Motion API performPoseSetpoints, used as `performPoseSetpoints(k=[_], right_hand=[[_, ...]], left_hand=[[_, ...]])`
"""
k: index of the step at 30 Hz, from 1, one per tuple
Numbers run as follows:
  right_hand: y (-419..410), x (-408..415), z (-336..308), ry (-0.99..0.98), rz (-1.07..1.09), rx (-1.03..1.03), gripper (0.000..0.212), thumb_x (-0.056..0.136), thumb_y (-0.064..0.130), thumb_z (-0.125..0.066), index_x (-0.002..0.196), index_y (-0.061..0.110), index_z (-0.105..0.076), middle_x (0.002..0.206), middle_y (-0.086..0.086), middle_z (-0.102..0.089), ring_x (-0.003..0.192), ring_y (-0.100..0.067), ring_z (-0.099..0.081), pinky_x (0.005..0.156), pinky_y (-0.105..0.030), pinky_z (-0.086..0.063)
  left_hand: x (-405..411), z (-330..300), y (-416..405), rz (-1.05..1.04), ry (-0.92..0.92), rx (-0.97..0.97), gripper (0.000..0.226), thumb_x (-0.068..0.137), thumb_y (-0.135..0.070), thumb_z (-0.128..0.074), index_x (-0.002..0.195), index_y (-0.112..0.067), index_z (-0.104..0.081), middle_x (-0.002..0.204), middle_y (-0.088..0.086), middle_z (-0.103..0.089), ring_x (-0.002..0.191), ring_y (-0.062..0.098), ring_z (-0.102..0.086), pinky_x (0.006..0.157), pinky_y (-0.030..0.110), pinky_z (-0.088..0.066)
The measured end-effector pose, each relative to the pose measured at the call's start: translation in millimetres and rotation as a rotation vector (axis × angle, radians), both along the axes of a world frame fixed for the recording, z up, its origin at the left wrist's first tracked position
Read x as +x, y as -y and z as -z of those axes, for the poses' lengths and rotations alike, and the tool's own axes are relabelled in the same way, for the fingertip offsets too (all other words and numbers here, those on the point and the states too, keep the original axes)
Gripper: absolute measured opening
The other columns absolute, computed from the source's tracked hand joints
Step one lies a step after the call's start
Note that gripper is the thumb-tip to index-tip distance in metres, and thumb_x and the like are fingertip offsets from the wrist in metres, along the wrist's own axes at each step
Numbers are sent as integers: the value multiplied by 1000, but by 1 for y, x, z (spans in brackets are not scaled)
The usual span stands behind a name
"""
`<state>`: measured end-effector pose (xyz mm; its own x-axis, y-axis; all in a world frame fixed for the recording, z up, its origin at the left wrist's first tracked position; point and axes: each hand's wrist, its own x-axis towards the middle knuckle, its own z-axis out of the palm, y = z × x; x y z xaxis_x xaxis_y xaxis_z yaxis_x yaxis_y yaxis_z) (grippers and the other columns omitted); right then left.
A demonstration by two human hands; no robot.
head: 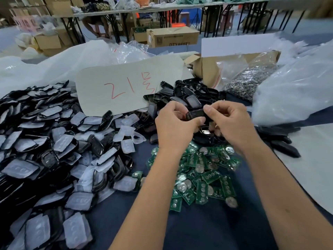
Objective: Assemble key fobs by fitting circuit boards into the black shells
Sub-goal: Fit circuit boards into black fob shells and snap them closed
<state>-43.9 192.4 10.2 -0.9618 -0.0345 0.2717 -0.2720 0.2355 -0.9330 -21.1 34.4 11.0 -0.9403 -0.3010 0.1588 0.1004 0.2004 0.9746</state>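
Observation:
Both my hands hold one black key fob shell (195,114) above the table's middle. My left hand (175,126) grips its left end with curled fingers. My right hand (229,121) pinches its right end between thumb and fingers. What is inside the shell is hidden. A heap of green circuit boards (200,175) with round silver battery contacts lies just below my hands. Behind my hands sits a pile of black shells (191,92).
A large heap of black shell halves with clear rubber button pads (54,147) fills the left side. A card with red writing (126,87) leans at the back. At back right stand a cardboard box (207,69) and a bag of metal rings (246,82). Some dark fobs (281,139) lie at right.

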Motion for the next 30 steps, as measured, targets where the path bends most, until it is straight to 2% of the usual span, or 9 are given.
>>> performPoseSetpoints(k=[3, 7, 11, 15, 18, 20, 23, 26, 30], right_hand=[[-40, 2, -3, 38, 197, 108, 28, 96, 33, -73, 72, 19, -74, 54, 1, -64, 48, -13, -56, 50, -28, -45], [-94, 8, -3, 112, 407, 324, 23, 90, 32, -77, 74, 16, -74, 64, -3, -68, 60, -24, -63, 68, -44, -56], [-123, 15, -7, 133, 563, 520, 18, 84, 31, -81, 71, 22, -70, 70, 4, -67, 80, -25, -68, 75, -30, -48], [-130, 16, -10, 192, 559, 579, 16, 78, 28, -85, 73, 25, -70, 72, 9, -65, 84, -20, -67, 76, -28, -48], [-129, 15, -14, 151, 639, 572, 14, 77, 29, -84, 79, 23, -72, 73, 11, -64, 82, -18, -64, 74, -27, -45], [-122, 13, -16, 68, 675, 587, 10, 80, 29, -80, 82, 21, -74, 78, 6, -68, 86, -21, -66, 79, -30, -50], [-92, 11, -19, -4, 520, 577, 5, 83, 26, -77, 81, 22, -76, 75, 6, -70, 83, -19, -68, 79, -28, -51], [-56, 11, -15, 16, 232, 684, 7, 86, 25, -76, 79, 26, -74, 78, 5, -70, 83, -21, -68, 78, -35, -56], [-18, 7, -5, 102, 40, 863, 10, 85, 31, -76, 92, 24, -75, 95, -3, -74, 95, -28, -68, 85, -42, -59]], left_hand=[[-7, 0, -48, 59, 133, 56, 40, 65, -16, -97, 79, -13, -60, 82, 15, -72, 74, 32, -76, 71, 52, -63], [-7, 3, -104, 191, 226, -92, 33, 72, -24, -94, 74, -16, -62, 84, 11, -75, 80, 29, -76, 78, 47, -62], [0, 4, -142, 307, 218, -293, 19, 80, -22, -83, 75, -6, -75, 77, 13, -73, 86, 32, -70, 76, 39, -56], [4, 7, -153, 330, 210, -403, 15, 83, -15, -74, 72, -5, -74, 76, 15, -71, 89, 36, -66, 69, 37, -49], [5, 6, -147, 283, 187, -410, 5, 85, -14, -72, 83, -15, -77, 94, 7, -75, 100, 28, -66, 87, 36, -53], [5, 2, -139, 249, 175, -392, 8, 85, -14, -71, 83, -20, -75, 95, 2, -75, 98, 25, -67, 90, 36, -55], [2, -3, -120, 183, 163, -405, 8, 85, -15, -71, 87, -21, -76, 94, -1, -76, 93, 23, -69, 85, 33, -55], [-1, -8, -91, 77, 181, -496, 15, 82, -16, -68, 91, -24, -77, 95, -2, -74, 86, 22, -63, 71, 27, -43], [-6, -7, -51, 6, 295, -633, 28, 77, -7, -64, 96, -26, -73, 107, 2, -70, 96, 27, -65, 76, 32, -49]])
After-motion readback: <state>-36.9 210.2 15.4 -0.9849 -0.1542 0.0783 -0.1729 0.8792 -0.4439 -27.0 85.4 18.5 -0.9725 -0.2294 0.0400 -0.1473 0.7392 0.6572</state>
